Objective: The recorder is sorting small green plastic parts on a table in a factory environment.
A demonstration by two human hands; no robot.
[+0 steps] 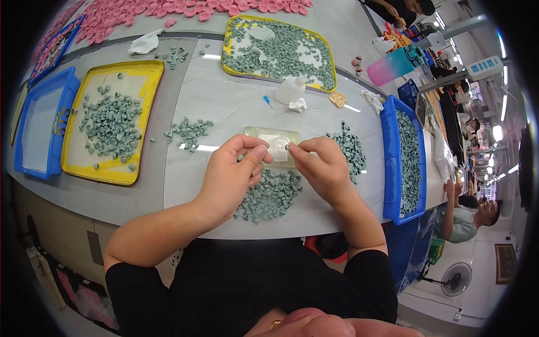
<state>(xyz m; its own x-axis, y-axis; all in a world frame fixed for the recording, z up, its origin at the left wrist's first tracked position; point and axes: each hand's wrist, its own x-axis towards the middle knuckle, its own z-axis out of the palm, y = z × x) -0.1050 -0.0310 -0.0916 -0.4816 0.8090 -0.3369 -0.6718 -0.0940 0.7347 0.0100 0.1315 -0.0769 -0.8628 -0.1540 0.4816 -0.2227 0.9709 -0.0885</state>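
My left hand (pixel 233 177) is closed, thumb against forefinger; whatever its fingertips may hold is too small to make out. Opposite it, my right hand (pixel 325 168) pinches a small grey-green piece (pixel 287 147) between thumb and fingers. Both hands hover over a pale green pad (pixel 286 136) with a white sheet (pixel 272 147) on it. Just below the pad lies a heap of similar grey-green pieces (pixel 269 196). Smaller heaps sit left of my left hand (pixel 193 130) and beside my right hand (pixel 349 145).
Yellow-rimmed trays (pixel 120 178) (pixel 331 70) hold more pieces at left and far side. A blue bin (pixel 391 194) of pieces stands at right. Beyond the pad are a white squeeze bottle (pixel 290 90), a blue nozzle tip (pixel 267 101) and a pink-teal bottle (pixel 393 65). Other people are at right.
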